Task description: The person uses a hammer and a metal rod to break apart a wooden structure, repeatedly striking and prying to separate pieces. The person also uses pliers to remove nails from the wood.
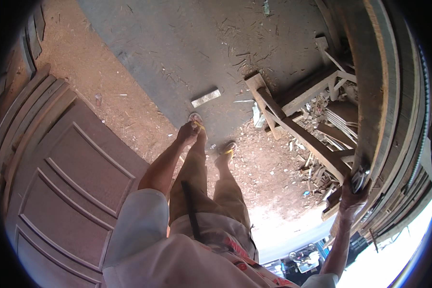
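My right hand (354, 198) is closed around a small shiny metal object (360, 179) beside a stack of long wooden boards (372, 110). What kind of object it is, I cannot make out. My left hand (189, 133) hangs in front of me, above my sandalled left foot (195, 117). Its fingers are curled in, and whether they hold anything is hidden. Just beyond that foot, a short pale block of wood (206, 98) lies on the grey floor.
A wooden frame (297, 127) stands at the right, with scrap wood (317, 177) heaped under and around it. On the left lean a brown panelled door (77, 177) and several stacked boards (29, 120). Wood chips litter the dirt floor (273, 168).
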`<state>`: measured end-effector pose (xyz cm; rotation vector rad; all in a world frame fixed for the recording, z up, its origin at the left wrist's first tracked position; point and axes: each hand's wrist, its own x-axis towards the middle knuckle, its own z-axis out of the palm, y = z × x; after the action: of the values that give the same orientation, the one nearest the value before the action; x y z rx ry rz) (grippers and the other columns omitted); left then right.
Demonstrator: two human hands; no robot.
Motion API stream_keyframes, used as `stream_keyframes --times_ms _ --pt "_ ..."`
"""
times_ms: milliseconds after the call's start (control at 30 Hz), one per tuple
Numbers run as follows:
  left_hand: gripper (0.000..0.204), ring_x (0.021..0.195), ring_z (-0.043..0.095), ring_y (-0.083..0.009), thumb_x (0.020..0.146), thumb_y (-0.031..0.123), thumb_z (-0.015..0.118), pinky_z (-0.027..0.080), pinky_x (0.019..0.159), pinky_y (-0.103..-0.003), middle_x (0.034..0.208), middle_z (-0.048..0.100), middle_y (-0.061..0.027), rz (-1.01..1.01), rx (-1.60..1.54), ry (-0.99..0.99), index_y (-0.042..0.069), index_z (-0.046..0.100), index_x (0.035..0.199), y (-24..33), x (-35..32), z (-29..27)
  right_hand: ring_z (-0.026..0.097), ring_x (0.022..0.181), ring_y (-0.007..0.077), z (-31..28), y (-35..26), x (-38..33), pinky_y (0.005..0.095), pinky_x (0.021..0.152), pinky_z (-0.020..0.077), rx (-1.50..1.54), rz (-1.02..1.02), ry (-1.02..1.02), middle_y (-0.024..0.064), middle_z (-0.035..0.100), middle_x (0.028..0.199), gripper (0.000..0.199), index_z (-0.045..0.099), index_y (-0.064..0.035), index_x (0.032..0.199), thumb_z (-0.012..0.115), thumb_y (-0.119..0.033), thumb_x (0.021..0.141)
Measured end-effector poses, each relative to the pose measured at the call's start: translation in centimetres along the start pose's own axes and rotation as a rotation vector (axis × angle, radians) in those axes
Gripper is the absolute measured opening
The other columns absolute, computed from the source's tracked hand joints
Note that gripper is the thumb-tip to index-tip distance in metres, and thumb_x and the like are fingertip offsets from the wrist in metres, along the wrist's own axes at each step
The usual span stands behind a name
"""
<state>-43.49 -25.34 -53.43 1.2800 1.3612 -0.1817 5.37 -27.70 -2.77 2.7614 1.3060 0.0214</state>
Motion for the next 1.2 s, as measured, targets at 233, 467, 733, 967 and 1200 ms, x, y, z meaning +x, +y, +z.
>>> stream_keyframes --times_ms 233,467,733,967,1200 --pt "0.057 0.112 0.069 -0.0398 0.094 0.042 0.072 0.055 0.096 -0.046 0.119 0.071 -0.0261 -0.141 0.075 0.008 0.003 0.058 0.134 0.2 10.9 4.7 0.067 0.077 0.0244 -0.6 7.1 -1.8 0.0380 0.065 0.0539 -0.406 -0.451 0.179 0.0160 0.072 0.099 0.048 0.065 0.0074 0.116 0.085 -0.026 0.089" --pt "0.085 0.090 0.067 -0.0249 0.101 0.017 0.064 0.062 0.081 -0.047 0.111 0.065 -0.0151 -0.525 -0.929 0.065 0.023 0.009 0.166 -2.0 20.1 9.2 0.068 0.077 0.0250 -2.4 5.8 -2.0 0.0377 0.066 0.0547 -0.458 -0.338 0.147 0.0170 0.072 0.100 0.048 0.064 0.0086 0.116 0.085 -0.026 0.089" --pt "0.099 0.117 0.064 -0.0312 0.095 0.042 0.074 0.057 0.103 -0.046 0.142 0.050 -0.0246 -0.702 -0.989 0.092 0.017 0.008 0.165 -1.6 26.3 11.9 0.068 0.079 0.0262 -2.0 4.8 -1.8 0.0381 0.068 0.0551 -0.558 -0.378 0.118 0.0177 0.072 0.101 0.050 0.064 0.0092 0.116 0.084 -0.028 0.089" --pt "0.077 0.129 0.060 -0.0316 0.087 0.047 0.080 0.050 0.105 -0.043 0.148 0.056 -0.0167 -0.515 -0.765 0.640 0.013 0.050 0.150 -3.1 26.9 14.0 0.069 0.081 0.0272 -1.9 4.9 -1.5 0.0385 0.070 0.0555 -0.563 -0.380 0.142 0.0184 0.072 0.101 0.051 0.063 0.0097 0.117 0.083 -0.029 0.090" --pt "0.070 0.127 0.062 -0.0322 0.088 0.049 0.079 0.047 0.107 -0.042 0.139 0.063 -0.0182 -0.487 -0.597 0.875 0.010 0.058 0.142 0.0 25.3 11.6 0.069 0.082 0.0282 -1.4 5.5 -1.3 0.0388 0.071 0.0559 -0.561 -0.398 0.164 0.0191 0.072 0.102 0.053 0.062 0.0103 0.118 0.082 -0.030 0.090"
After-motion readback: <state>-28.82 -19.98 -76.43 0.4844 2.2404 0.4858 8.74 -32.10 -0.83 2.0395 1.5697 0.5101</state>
